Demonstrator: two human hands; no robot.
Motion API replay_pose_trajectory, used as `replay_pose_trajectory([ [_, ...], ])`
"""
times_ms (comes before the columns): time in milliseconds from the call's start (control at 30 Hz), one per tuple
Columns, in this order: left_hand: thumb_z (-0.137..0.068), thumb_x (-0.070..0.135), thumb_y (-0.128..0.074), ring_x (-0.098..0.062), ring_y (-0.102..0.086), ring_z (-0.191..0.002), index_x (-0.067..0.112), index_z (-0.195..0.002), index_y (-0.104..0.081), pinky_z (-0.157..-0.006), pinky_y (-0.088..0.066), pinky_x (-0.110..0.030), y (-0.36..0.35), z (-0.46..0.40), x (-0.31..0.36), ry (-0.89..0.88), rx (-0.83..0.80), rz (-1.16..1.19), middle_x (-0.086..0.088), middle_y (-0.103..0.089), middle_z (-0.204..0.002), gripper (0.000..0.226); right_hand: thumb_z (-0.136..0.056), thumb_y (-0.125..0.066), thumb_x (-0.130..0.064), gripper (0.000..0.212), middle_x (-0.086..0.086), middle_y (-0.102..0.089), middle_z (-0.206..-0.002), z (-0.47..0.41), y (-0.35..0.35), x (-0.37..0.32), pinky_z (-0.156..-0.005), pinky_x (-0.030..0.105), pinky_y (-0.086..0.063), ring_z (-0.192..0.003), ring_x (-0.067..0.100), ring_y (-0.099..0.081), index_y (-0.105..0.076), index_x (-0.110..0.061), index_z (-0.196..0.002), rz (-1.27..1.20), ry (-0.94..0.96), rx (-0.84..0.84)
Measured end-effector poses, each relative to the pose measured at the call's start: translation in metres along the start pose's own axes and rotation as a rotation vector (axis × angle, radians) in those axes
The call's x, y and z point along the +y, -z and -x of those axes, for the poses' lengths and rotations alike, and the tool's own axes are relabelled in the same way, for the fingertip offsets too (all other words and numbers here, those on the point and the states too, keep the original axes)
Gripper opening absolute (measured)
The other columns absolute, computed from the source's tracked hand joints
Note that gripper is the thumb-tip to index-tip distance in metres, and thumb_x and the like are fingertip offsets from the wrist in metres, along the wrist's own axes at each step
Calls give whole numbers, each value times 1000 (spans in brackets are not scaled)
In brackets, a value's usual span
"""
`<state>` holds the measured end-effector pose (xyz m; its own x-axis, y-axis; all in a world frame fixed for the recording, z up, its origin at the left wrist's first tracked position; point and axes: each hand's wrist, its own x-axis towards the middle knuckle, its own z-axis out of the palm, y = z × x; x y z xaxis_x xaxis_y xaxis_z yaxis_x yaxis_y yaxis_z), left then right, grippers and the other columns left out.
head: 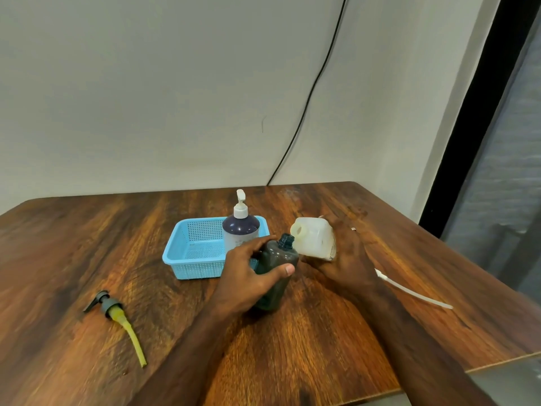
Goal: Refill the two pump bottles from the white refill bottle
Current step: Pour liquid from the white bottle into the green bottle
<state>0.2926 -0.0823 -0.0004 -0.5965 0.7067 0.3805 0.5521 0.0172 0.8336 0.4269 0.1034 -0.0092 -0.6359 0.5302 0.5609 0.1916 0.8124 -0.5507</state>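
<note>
Head view: we have both hands over a wooden table (pixel 87 244). Left hand (pixel 248 276) grips the dark bottle (pixel 276 273), fingers curled over its far side and thumb across the near face; the bottle stands near table centre, leaning slightly right, neck open with no pump on it. Right hand (pixel 348 256) holds the white refill bottle (pixel 314 240) tipped on its side, fingers wrapped around the back of it, open mouth pointing left, just above and beside the dark bottle's neck. We can't tell if the two touch or if anything is flowing. Behind the left hand, a blue basket (pixel 193 247) sits on the table with the second pump bottle (pixel 240 230) upright at its right end, white pump fitted, dark contents. We can't tell if that bottle stands inside the basket or right at its edge; the left hand covers its base. On the table at far left, well apart from the hands, lies a grey pump head (pixel 106 304) with a yellowish tube. A white tube (pixel 415 294) lies on the table to the right, partly hidden by the right forearm. A black cable (pixel 307 112) runs down the wall behind the table.
</note>
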Motion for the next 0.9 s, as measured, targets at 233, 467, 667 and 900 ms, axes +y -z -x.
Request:
replay_pose_trajectory([
  [233,-71,45,-84,8,-54,-108,31,-128,-61,-80,-42,-9,1,0,-3,1,20,-26,21,-63,-117,63,-74,-82,-52,86,-3,-45,-140,1,0,-3,-97,48,-50,-121,15,-41,-28,-43,-139,21,24,-1],
  [467,-70,47,-84,6,-54,-109,31,-131,-59,-83,-41,-10,0,1,-4,-4,19,-57,19,-61,-119,69,-74,-83,-51,87,-3,-46,-140,0,1,-4,-93,33,-44,-114,8,-36,-32,-37,-142,60,43,17],
  [667,-70,47,-84,4,-54,-107,28,-133,-59,-82,-39,-9,-1,1,-2,-4,18,-61,17,-62,-120,69,-74,-84,-49,87,-1,-48,-137,0,1,-6,-92,35,-47,-112,8,-37,-34,-35,-143,72,56,36],
  [900,-71,47,-83,4,-54,-108,27,-132,-60,-81,-39,-9,1,0,-3,12,9,-31,16,-64,-120,68,-73,-82,-54,87,1,-49,-138,0,1,-3,-95,43,-50,-114,11,-38,-32,-38,-142,78,22,27],
])
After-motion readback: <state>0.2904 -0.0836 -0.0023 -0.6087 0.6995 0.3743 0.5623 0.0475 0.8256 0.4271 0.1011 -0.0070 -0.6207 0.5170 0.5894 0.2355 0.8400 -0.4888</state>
